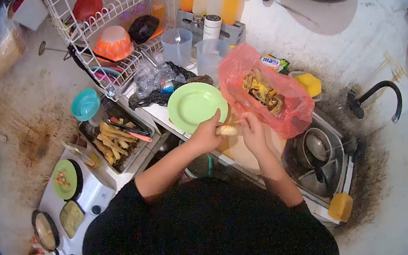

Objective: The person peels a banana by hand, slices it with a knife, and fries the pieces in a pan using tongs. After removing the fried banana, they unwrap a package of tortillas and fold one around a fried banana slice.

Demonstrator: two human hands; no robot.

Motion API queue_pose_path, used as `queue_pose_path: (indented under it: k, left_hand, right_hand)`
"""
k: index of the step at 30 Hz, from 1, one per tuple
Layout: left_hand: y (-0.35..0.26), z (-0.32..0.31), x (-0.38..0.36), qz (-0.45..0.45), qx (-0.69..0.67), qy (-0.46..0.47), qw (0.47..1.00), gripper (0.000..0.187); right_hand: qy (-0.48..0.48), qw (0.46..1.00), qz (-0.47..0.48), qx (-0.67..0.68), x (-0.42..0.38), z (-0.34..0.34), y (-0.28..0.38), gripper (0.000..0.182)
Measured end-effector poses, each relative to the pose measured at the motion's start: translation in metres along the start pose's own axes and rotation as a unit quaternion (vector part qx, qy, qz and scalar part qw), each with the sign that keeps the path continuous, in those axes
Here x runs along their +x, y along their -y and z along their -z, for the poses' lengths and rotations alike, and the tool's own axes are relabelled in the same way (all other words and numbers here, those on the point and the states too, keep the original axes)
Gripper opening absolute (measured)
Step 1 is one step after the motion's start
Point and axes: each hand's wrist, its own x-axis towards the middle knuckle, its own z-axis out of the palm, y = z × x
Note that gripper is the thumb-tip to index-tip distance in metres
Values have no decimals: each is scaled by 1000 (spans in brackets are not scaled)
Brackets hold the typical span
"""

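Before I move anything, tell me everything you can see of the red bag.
The red bag looks like thin, see-through plastic, crumpled, its mouth spread open toward the camera. Inside lie yellow and brown scraps that look like peels. In the picture it sits right of the nearby green plate, its lower end reaching the sink. A packet printed "mama" lies by its upper edge. The right hand is close to its near side; whether they touch is unclear.

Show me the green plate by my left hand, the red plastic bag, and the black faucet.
Green plate (195, 108): head view, bare middle.
Red plastic bag (295, 106): head view, side wall nearer the sink (341, 144).
Black faucet (379, 83): head view, top of its curved spout.
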Motion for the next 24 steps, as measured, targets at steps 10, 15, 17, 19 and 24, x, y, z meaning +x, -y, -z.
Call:
queue_pose_path:
  k: [10, 15, 17, 19, 24]
  left_hand:
    - [-37, 1, -9, 10, 192, 107, 975, 80]
    - [-47, -1, 1, -41, 302, 195, 932, 80]
    - [-61, 5, 4, -43, 361, 241, 900, 77]
    - [-66, 8, 12, -55, 414, 280, 864, 74]
    - [-79, 26, 23, -31, 436, 273, 857, 77]
  right_hand:
    - [133, 990, -4, -55, -13, 8, 2, 14]
    - [151, 980, 54, -113, -21, 15, 13, 15]
    - [163, 978, 67, -109, -22, 19, 10, 14]
    - [181, 976, 72, -100, -19, 30, 6, 10]
    - [-22, 993, 44, -107, 22, 78, 0, 2]
